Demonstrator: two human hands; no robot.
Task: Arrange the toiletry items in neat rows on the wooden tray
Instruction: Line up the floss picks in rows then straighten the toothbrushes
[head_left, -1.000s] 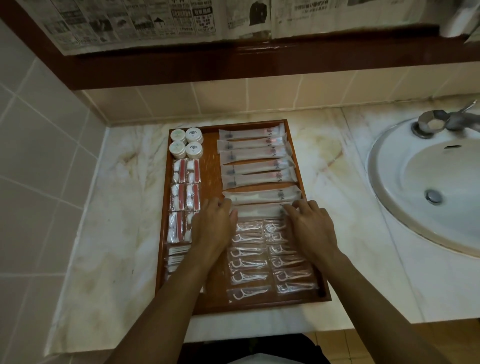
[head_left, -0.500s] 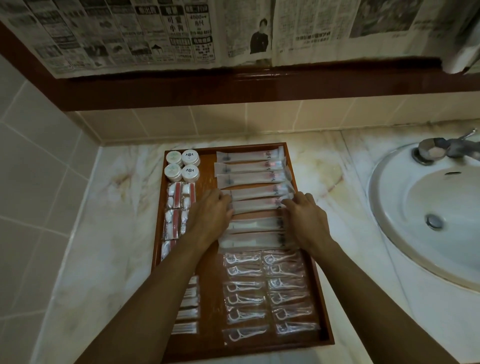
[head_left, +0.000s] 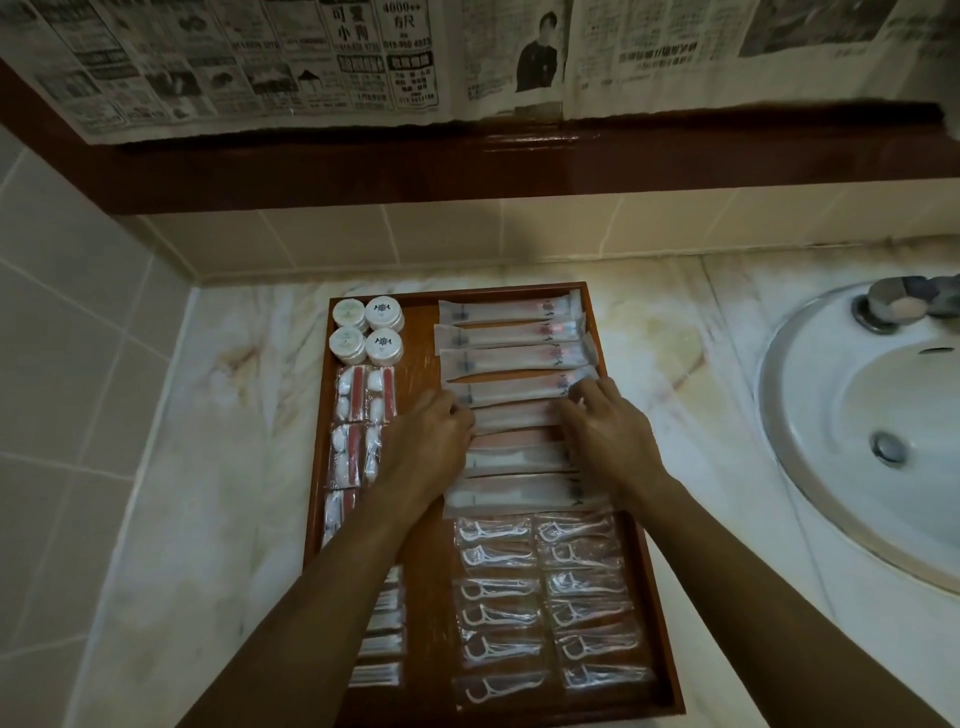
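- A marble counter (head_left: 208, 467) is running under a tiled wall, with a white sink (head_left: 810, 467) sitting at its right end and sheets of newspaper (head_left: 260, 67) hanging above a dark wooden ledge (head_left: 467, 166)
- A wooden tray (head_left: 421, 571) is lying on the counter left of the sink, holding all the toiletry items in rows
- Long sachets (head_left: 511, 332) are lying crosswise in a stack of rows down the tray's upper right part
- Floss pick packets (head_left: 498, 613) are sitting in two columns below the sachets, filling the lower right part
- Small red-and-white packets (head_left: 363, 395) are lining the left side in two columns, with flat white packets (head_left: 379, 644) below them partly hidden by the left forearm
- Four round white jars (head_left: 366, 330) are standing as a square in the top left corner
- The left hand (head_left: 426, 447) is resting on the left ends of the middle sachets, fingers curled down onto them; whether it is pinching one I cannot tell
- The right hand (head_left: 608, 431) is pressing on the right ends of the same sachets, fingers bent and slightly spread, tips touching the wrappers
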